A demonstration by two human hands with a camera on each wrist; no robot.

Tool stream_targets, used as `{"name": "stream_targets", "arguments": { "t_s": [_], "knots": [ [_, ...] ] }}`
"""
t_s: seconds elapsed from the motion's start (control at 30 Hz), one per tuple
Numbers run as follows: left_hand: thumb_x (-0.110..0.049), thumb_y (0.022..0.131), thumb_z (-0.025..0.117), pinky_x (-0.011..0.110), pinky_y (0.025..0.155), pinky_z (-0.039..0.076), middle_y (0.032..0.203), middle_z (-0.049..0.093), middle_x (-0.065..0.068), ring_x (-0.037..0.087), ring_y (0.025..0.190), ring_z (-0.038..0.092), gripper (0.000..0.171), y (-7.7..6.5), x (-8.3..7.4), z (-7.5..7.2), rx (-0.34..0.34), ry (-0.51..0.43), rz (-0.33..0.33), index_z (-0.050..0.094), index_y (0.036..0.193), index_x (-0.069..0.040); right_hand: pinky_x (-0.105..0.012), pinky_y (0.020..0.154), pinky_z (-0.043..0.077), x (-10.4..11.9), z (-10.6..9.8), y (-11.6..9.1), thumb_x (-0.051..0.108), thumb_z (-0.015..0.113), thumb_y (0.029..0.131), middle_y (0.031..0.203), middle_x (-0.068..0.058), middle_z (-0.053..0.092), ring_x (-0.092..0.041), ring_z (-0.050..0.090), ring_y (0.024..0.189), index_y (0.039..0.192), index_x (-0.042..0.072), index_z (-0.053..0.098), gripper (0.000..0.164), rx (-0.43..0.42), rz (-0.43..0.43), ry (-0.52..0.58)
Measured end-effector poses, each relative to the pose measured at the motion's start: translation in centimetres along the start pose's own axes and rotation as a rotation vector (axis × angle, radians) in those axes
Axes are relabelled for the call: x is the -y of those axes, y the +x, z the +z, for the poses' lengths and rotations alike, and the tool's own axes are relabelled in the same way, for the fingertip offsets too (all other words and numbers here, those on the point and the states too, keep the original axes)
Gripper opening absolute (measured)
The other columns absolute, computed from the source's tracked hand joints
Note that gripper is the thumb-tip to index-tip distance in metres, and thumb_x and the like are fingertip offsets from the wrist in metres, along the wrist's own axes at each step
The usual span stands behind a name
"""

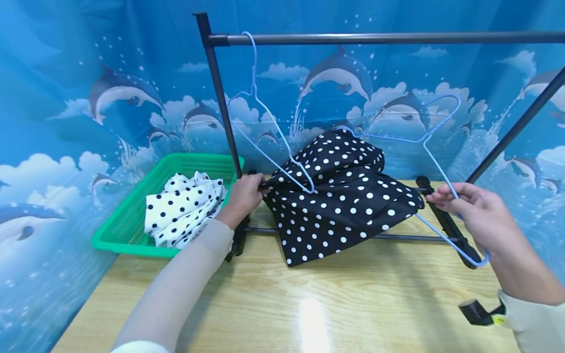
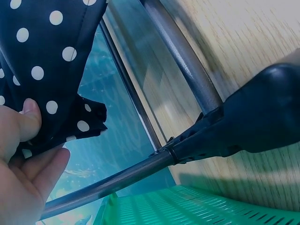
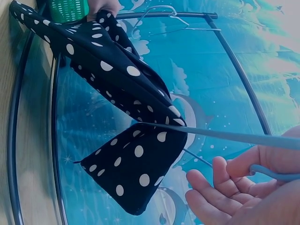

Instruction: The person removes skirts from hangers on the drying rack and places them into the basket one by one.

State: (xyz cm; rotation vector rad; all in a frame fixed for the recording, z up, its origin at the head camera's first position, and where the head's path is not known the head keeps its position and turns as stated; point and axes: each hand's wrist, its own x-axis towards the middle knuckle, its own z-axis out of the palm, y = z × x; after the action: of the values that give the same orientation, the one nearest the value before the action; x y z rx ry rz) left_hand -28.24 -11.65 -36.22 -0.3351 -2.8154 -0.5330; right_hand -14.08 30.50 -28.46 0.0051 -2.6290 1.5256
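Observation:
A black cloth with white dots (image 1: pixel 335 211) hangs over a light blue hanger (image 1: pixel 428 138), its kind of garment unclear among the folds. My left hand (image 1: pixel 244 196) pinches the cloth's left end between thumb and fingers, plainly seen in the left wrist view (image 2: pixel 33 159). At the other side my right hand (image 1: pixel 483 215) holds the hanger near its corner, the wire passing by the curled thumb in the right wrist view (image 3: pixel 262 178). Another blue hanger (image 1: pixel 254 73) hangs from the rail, its lower corner in front of the cloth.
A black rack with a top rail (image 1: pixel 375 38) stands on the wooden table (image 1: pixel 256 304). To the left is a green basket (image 1: pixel 106 242) holding a white cloth with black dots (image 1: pixel 185 208). A dolphin-print curtain (image 1: pixel 44 122) covers the back and sides.

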Motion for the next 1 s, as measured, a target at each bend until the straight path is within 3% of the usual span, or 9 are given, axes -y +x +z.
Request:
{"name": "stream_targets", "arguments": {
  "t_s": [0.53,1.0],
  "knots": [
    [-0.014,0.089,0.072,0.042,0.074,0.053,0.088,0.069,0.006,0.025,0.08,0.064,0.008,-0.1,0.31,-0.3,-0.012,-0.012,-0.02,0.068,0.093,-0.009,-0.011,0.077,0.044,-0.04,-0.43,-0.4,0.018,0.035,0.105,0.1,0.022,0.062,0.012,0.059,0.094,0.12,0.004,0.046,0.023,0.023,0.039,-0.049],
    [-0.013,0.089,0.07,0.041,0.073,0.052,0.088,0.068,0.006,0.023,0.076,0.061,0.006,-0.03,0.37,-0.4,-0.013,-0.02,-0.047,0.067,0.091,-0.009,-0.008,0.076,0.044,-0.5,-0.68,-0.55,0.012,0.034,0.104,0.1,0.017,0.063,0.01,0.061,0.093,0.117,0.004,0.047,0.02,-0.004,0.014,0.01]
  ]
}}
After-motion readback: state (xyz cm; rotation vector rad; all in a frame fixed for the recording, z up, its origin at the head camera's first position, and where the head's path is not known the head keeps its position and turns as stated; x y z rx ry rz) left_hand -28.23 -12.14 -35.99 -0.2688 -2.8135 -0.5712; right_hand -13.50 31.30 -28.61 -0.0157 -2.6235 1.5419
